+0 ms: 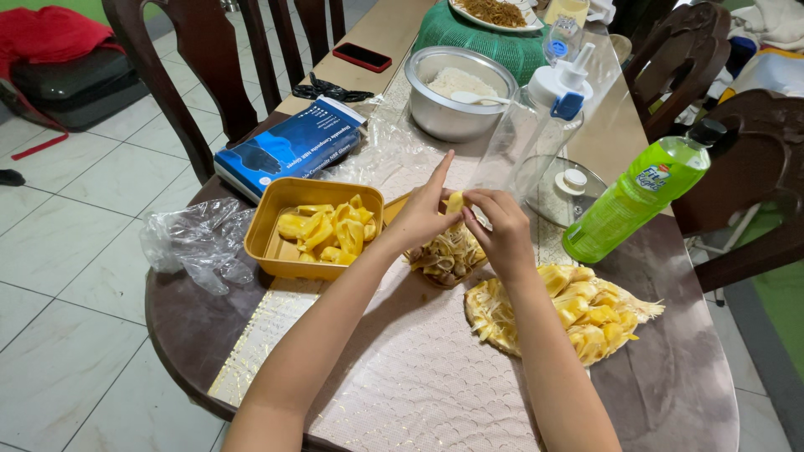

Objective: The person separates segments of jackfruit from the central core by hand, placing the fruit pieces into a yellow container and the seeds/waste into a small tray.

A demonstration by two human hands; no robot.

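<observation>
Together, gripping 1 yellow jackfruit pod between the fingertips of left hand and right hand, both pinched shut on it. Hovering just right of the yellow tub holding peeled pods, above a heap of stringy scraps, with the jackfruit chunk lying farther right and a green bottle beyond.
</observation>
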